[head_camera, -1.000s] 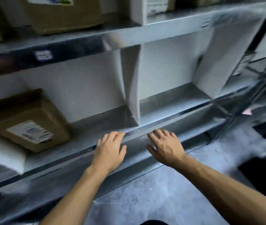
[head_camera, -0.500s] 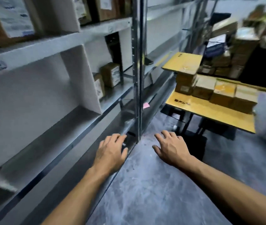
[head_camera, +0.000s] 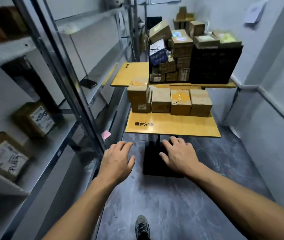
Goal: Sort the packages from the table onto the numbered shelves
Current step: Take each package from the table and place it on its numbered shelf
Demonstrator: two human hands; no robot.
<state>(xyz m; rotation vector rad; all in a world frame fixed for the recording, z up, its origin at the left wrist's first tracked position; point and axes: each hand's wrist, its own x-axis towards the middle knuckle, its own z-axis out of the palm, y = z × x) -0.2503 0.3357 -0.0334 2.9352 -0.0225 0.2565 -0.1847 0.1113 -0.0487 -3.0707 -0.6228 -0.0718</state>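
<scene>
**Empty-handed, facing the table for the next package**

Landmark: near table [head_camera: 172, 126]. Shelving [head_camera: 51, 94] runs along its left side; two labelled boxes already sit there, one [head_camera: 34, 118] above and beyond the other [head_camera: 3, 155], so sorting looks partly done. Behind the near table, a second table [head_camera: 130, 74] carries a wire basket [head_camera: 169, 66] and black crate [head_camera: 215, 66] heaped with parcels, too many to count. On the near table's far half: four packages in a row, leftmost [head_camera: 139, 99], then [head_camera: 161, 101], [head_camera: 181, 102], rightmost [head_camera: 201, 102]; leftmost may be two stacked. All unsorted, likely most work left. In front of the near edge: left hand [head_camera: 116, 161] and right hand [head_camera: 181, 156], both palm-down, fingers spread, holding nothing. One shoe [head_camera: 142, 226] below.
</scene>
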